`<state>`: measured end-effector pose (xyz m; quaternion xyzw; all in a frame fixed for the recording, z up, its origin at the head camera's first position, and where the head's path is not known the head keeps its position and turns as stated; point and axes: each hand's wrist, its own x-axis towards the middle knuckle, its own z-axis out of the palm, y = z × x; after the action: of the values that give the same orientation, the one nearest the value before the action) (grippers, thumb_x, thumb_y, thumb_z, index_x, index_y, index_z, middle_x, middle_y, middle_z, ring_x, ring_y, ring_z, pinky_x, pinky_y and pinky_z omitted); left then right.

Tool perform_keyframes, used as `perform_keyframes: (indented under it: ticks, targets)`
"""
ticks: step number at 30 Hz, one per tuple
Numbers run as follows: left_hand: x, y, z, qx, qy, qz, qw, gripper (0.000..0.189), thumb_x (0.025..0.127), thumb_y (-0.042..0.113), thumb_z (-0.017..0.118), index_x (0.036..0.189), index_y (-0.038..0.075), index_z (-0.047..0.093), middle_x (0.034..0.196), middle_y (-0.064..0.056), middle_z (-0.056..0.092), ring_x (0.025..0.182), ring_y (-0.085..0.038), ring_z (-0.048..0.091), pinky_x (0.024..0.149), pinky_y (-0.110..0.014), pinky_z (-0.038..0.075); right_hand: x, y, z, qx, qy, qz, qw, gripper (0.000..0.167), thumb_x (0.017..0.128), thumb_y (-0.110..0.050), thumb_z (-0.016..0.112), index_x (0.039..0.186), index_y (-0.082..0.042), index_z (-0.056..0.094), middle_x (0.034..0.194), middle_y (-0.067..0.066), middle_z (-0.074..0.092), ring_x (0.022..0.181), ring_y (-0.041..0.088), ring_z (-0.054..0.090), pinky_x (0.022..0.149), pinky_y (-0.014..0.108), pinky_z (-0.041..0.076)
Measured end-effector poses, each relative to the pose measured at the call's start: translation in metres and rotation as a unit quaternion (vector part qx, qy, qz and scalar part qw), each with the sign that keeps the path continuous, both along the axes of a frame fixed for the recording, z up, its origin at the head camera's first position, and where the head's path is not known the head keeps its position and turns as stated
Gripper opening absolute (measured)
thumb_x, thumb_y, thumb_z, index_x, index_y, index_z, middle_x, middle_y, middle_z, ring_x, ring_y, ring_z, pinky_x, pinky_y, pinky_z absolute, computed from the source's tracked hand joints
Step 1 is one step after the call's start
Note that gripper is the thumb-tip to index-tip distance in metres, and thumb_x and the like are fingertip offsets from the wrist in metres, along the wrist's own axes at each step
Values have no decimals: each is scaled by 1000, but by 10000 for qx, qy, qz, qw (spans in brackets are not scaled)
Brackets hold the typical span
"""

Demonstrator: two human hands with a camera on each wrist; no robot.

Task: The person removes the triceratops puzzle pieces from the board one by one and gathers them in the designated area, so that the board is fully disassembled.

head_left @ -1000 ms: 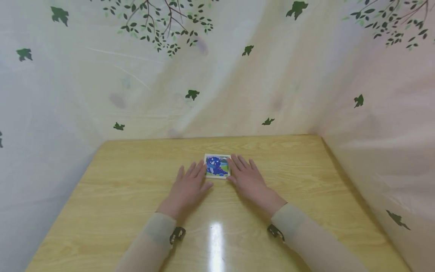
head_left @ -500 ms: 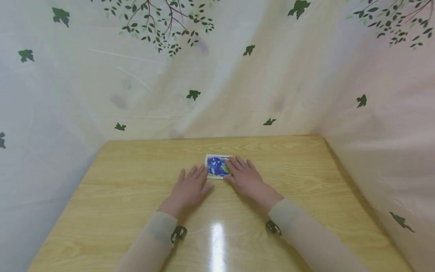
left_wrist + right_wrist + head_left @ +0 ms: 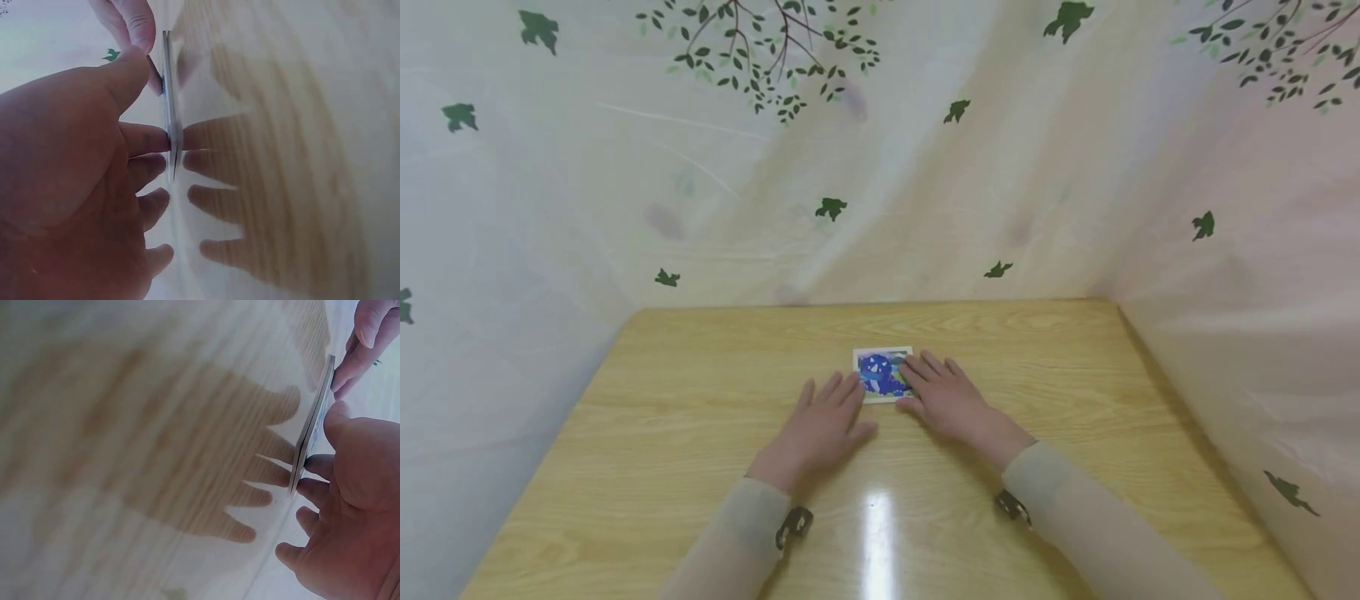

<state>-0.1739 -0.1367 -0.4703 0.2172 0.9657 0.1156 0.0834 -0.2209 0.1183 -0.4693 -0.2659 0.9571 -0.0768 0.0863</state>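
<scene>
A small flat picture board (image 3: 878, 377), white-bordered with a blue cartoon dinosaur, lies on the wooden table (image 3: 700, 367). At its left edge rest the straight fingertips of my left hand (image 3: 822, 423), thumb spread toward me. My right hand (image 3: 946, 402) lies flat at the other side, its fingertips covering part of the picture's right edge. Seen side-on in the left wrist view, the board (image 3: 167, 87) is thin, with the fingers reaching its face. From the right wrist, two thin layers show along the board's edge (image 3: 312, 419).
A pale cloth (image 3: 880, 167) printed with leaves and branches hangs behind the table and along both sides. A bright light reflection (image 3: 878, 533) falls on the tabletop between the forearms. Each sleeve cuff carries a dark wrist device (image 3: 794, 527).
The picture board has shifted slightly toward me and turned a little counter-clockwise. My left hand has come slightly nearer with it. The right fingertips cover more of the picture's edge than before.
</scene>
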Motion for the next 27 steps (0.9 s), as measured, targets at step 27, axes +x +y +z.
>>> perform_keyframes:
  ticks: [27]
  targets:
    - [15,-10,1,126,156,-345,9992,74,116,59,44,172,12,38,180,-7,29,167,-36,23,135,-64,7,-18,-30,9,-934,613,-100,9937,46,111,-28,70,152,-8,66,146,13,68,137,36,62,121,57,45]
